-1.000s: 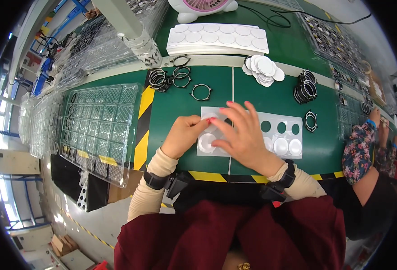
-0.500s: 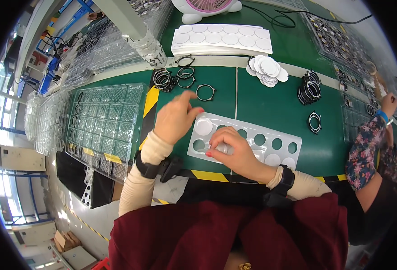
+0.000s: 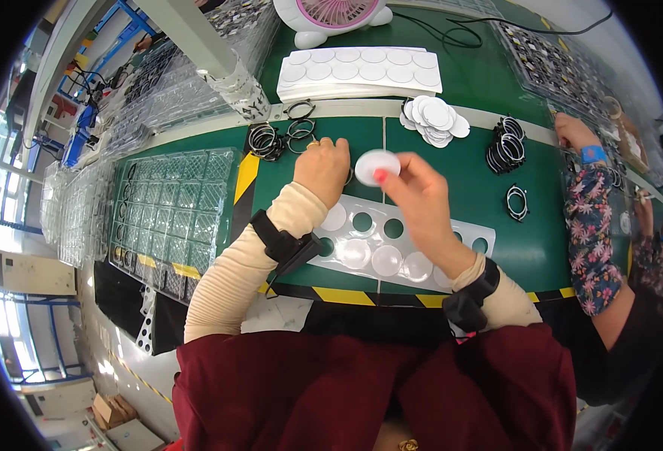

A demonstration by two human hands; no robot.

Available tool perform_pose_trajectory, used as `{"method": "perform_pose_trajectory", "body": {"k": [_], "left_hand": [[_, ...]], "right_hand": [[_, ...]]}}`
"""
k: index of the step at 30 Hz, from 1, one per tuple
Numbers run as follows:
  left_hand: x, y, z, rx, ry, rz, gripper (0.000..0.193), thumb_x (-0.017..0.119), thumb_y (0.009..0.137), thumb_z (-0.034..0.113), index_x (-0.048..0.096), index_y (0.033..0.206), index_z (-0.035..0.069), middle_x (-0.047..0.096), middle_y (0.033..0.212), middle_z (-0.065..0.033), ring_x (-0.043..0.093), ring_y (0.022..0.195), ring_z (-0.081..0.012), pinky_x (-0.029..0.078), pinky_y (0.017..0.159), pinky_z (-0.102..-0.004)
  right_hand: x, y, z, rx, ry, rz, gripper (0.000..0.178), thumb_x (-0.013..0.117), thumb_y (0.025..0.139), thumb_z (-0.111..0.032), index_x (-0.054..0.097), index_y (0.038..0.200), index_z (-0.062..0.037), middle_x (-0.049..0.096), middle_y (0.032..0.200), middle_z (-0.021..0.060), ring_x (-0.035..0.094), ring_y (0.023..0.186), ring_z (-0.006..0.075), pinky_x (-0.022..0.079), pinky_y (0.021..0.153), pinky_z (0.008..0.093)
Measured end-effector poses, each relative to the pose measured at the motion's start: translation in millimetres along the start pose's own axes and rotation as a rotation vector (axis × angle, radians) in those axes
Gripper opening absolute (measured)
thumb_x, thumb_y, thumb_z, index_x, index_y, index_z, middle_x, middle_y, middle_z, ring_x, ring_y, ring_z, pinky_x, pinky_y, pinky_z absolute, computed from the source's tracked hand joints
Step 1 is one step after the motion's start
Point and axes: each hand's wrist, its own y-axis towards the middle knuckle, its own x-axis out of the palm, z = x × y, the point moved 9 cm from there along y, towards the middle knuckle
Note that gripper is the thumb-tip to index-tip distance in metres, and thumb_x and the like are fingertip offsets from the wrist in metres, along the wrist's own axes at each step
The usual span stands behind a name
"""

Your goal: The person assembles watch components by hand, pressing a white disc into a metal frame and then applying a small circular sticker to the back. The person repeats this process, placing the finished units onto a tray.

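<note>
The right hand's [image 3: 422, 199] grip pinches a white disc [image 3: 377, 164] above the worktop [image 3: 467, 98]; the left hand [image 3: 322, 169] closes on a black ring [image 3: 349, 177]. Best seat them squarely, I judge.

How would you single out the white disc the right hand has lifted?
Start at the white punched tray on the green table. Just above it, the right hand pinches one white disc in the air; the other loose discs lie heaped further back.
</note>
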Motion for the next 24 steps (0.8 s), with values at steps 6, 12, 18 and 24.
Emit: {"method": "perform_pose_trajectory", "body": {"k": [6, 12, 18, 24], "left_hand": [[-12, 16, -2, -0.064, -0.542, -0.032, 0.012, 0.053, 0.077, 0.005, 0.055, 0.088, 0.001, 0.057, 0.088, -0.0155, 0.060, 0.071, -0.0247, 0.051, 0.057, -0.0300], [34, -4, 29, -0.539, -1.713, -0.577, 0.022, 0.046, 0.088, 0.011, 0.049, 0.105, -0.003, 0.057, 0.104, -0.0167, 0.061, 0.084, -0.0243, 0.051, 0.067, -0.0270], [17, -11, 65, -0.428, -2.397, -0.689, 0.037, 0.040, 0.094, 0.021, 0.038, 0.120, -0.005, 0.050, 0.117, -0.0185, 0.052, 0.107, -0.0301, 0.045, 0.089, -0.0341], [21, -6, 65, -0.417, -2.650, -0.617, 0.052, 0.038, 0.093, 0.035, 0.033, 0.124, -0.006, 0.043, 0.124, -0.0206, 0.042, 0.118, -0.0324, 0.036, 0.101, -0.0406]], "right_hand": [[-30, 21, -4, -0.128, 0.049, 0.149, 0.015, 0.058, 0.085, -0.013, 0.058, 0.093, -0.0005, 0.058, 0.084, 0.0000, 0.050, 0.074, 0.0064, 0.039, 0.069, 0.0196], [-53, 18, -5, -0.181, 0.033, 0.263, 0.017, 0.056, 0.086, -0.015, 0.058, 0.094, -0.0003, 0.059, 0.087, 0.0007, 0.050, 0.078, 0.0064, 0.039, 0.072, 0.0204], [-52, 18, -7, -0.169, 0.136, 0.287, 0.015, 0.055, 0.087, -0.011, 0.057, 0.095, 0.0016, 0.060, 0.088, 0.0021, 0.052, 0.075, 0.0060, 0.041, 0.068, 0.0186], [-56, 17, 3, -0.109, 0.130, 0.294, 0.018, 0.055, 0.086, -0.015, 0.058, 0.097, -0.0003, 0.060, 0.091, 0.0027, 0.052, 0.084, 0.0082, 0.039, 0.076, 0.0217]]}}
